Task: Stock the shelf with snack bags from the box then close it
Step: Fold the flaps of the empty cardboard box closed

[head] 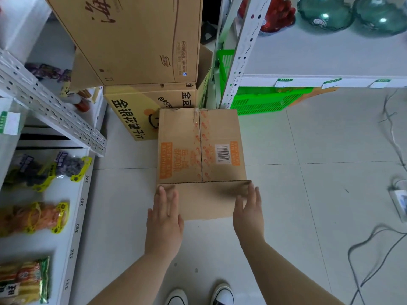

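Head view.

- Box (pixel 200 146), frame centre, on the tiled floor (pixel 308 194). The two top flaps are down and meet at a middle seam under torn, orange-printed tape; barcode label on the right flap. Contents are hidden.
- Left hand (pixel 164 219), lower centre: palm down, fingers straight and flat on the left end of the box's near panel, just under the top edge. Grip released, holding nothing.
- Right hand (pixel 248 214): fingers straight, laid against the right end of the same panel. Grip released too.
- Whether that panel is a flap or the side wall, I cannot tell.
- Shelf (pixel 66 194), left edge of frame, with numbers along its front lip. Snack bags (pixel 44 216) lie flat on it in a row: a dark one with yellow trim, an orange one, and a green-and-yellow one lowest in frame.
- Larger cartons (pixel 132 40) are stacked behind the box, upper centre, the lower one touching its far left corner.
- Green crate (pixel 264 102) sits under the right-hand rack; its contents are not visible.
- Green glass bowls (pixel 326 12), upper right.
- Cables (pixel 396 146) trail along the right edge of the floor.
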